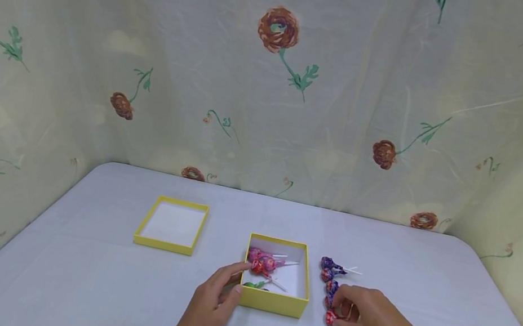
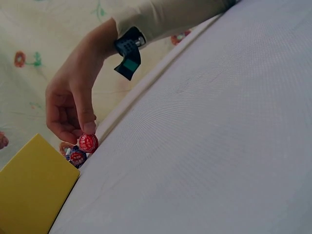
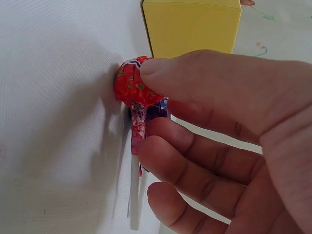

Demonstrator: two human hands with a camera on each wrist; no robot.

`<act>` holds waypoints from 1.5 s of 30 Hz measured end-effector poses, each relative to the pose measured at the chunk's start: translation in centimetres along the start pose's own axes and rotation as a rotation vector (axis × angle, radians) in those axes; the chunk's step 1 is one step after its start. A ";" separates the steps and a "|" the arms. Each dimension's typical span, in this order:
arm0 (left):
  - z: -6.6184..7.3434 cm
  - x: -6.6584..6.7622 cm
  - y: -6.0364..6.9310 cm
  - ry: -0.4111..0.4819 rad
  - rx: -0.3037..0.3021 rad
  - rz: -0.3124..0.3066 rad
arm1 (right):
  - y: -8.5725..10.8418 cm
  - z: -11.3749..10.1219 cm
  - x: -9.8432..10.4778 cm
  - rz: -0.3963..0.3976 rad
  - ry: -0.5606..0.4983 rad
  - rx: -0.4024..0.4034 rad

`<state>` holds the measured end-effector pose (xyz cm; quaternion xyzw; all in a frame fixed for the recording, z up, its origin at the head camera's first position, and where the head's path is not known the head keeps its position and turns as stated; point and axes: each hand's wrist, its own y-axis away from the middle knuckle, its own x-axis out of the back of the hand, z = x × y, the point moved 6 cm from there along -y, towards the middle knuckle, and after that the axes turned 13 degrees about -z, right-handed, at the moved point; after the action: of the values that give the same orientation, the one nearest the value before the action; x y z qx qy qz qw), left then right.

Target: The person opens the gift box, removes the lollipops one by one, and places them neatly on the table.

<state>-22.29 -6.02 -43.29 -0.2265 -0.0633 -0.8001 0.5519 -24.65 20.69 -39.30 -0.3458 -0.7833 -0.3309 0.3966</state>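
On the surface point(image 1: 85, 272), my right grip point(image 1: 367, 318) pinches a red lollipop point(image 1: 330, 317), four o'clock from the box point(image 1: 272, 303) my spread left grip point(image 1: 210, 307) touches; slipping could scatter its neighbours point(image 1: 331, 287).

Soft, even light above; dimmer at the left wrist

Diffuse light washed the table point(image 1: 69, 275) from far edge to near, its source out of view. Faint shadows pooled on the near side of the yellow box point(image 1: 272, 303) and below the right hand point(image 1: 372, 320). Pale sheen streaked the curtain point(image 1: 346, 79), which turned warmer beyond the right edge. Wide-angle stretch splayed the table's sides toward the near corners. The left wrist view was murkier, with rippling moiré over the cloth point(image 2: 195, 161). In the right wrist view, a broad soft shadow lay beside the crisp red lollipop point(image 3: 127, 85).
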 end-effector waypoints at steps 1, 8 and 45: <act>0.0 0.0 0.0 0.000 0.000 0.001 | 0.0 0.0 0.0 -0.001 0.000 -0.004; -0.1 0.0 0.0 -0.003 0.005 -0.001 | 0.1 -0.1 -0.1 -0.013 -0.015 -0.037; -0.2 -0.2 -0.1 0.018 0.000 0.000 | -1.0 -5.9 4.5 0.122 0.034 0.127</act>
<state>-22.36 -5.96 -43.57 -0.2196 -0.0583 -0.8021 0.5524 -25.14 16.71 -33.00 -0.3614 -0.7734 -0.2617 0.4502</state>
